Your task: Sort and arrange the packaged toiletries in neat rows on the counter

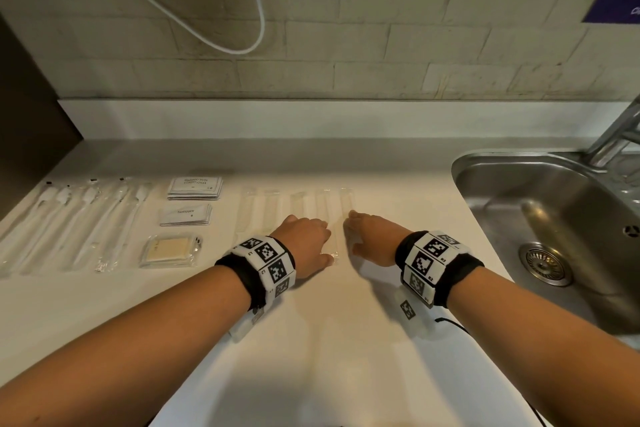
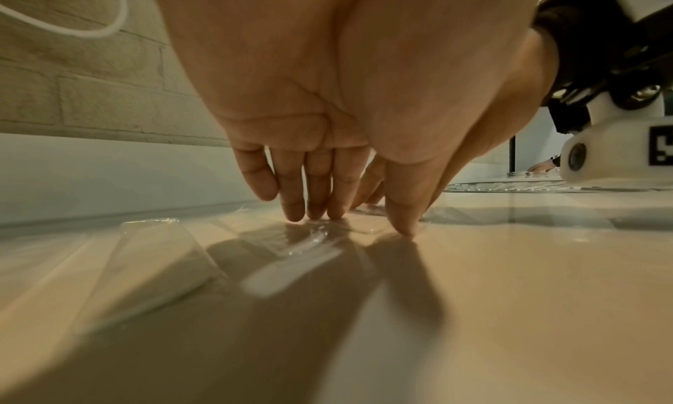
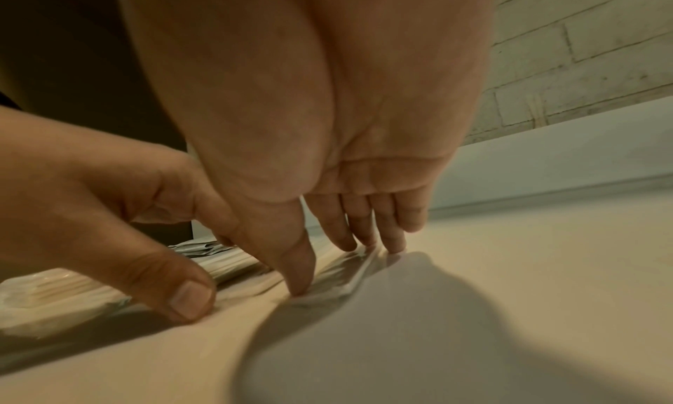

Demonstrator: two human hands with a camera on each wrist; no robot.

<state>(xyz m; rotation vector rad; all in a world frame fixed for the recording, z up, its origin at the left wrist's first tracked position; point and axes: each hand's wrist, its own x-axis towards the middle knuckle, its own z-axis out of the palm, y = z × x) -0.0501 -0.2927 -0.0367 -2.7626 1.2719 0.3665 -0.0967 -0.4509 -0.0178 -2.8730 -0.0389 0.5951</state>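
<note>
Both forearms reach in from the near edge of the head view. Left hand [image 1: 304, 241] and right hand [image 1: 372, 239] rest fingertips-down on clear-wrapped combs [image 1: 325, 208], laid side by side on the white counter [image 1: 329, 340]. Further left sit a shampoo sachet stack [image 1: 195, 188], a toothpaste sachet stack [image 1: 186, 215], a bagged soap [image 1: 171, 251] and a row of wrapped toothbrushes [image 1: 79, 222]. A steel sink [image 1: 554, 218] lies at right.

Left wrist view: straight fingers [image 2: 317, 197] press a clear wrapper [image 2: 309, 237], gripping nothing.

Right wrist view: fingertips [image 3: 395, 243] and thumb press another wrapper [image 3: 349, 277] flat, nothing grasped.
</note>
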